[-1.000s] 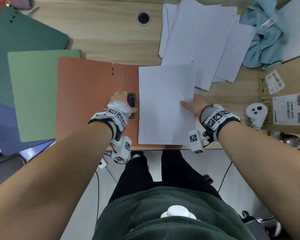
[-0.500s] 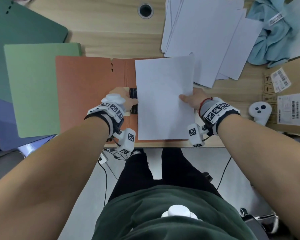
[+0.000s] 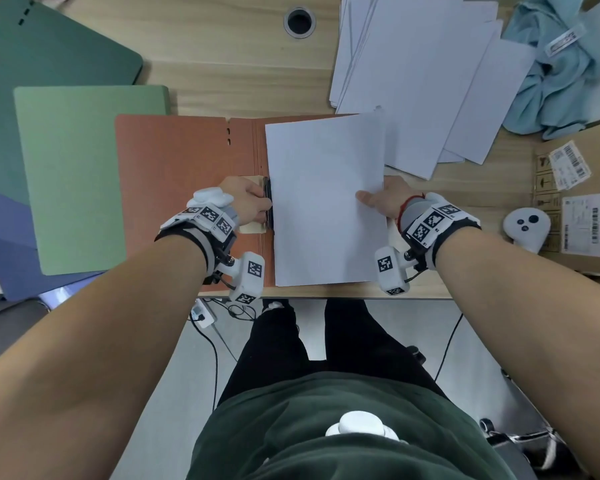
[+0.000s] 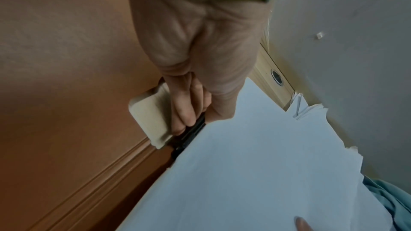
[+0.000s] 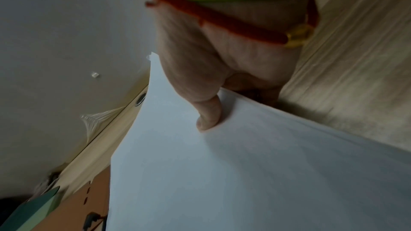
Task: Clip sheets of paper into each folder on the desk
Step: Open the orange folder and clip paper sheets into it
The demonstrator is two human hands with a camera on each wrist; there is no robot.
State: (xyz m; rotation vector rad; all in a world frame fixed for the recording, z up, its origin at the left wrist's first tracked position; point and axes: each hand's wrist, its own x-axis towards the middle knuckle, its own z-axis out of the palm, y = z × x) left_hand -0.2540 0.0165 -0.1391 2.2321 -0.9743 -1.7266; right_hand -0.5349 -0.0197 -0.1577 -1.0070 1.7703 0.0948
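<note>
Holding the clip point(image 3: 268, 202) up with my left hand point(image 3: 245, 202), right hand point(image 3: 383, 199) pinching the sheet point(image 3: 326, 202).
If my left grip slips, it snaps early and the sheet sits crooked in the orange folder point(image 3: 187, 157).

Office, wooden desk point(image 3: 222, 64) with cable grommet point(image 3: 299, 21), folders, loose paper point(image 3: 426, 81)

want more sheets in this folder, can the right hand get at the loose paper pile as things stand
Probably not yet: the right hand is pinching the sheet in the orange folder. The pile lies uncovered just beyond.
</note>
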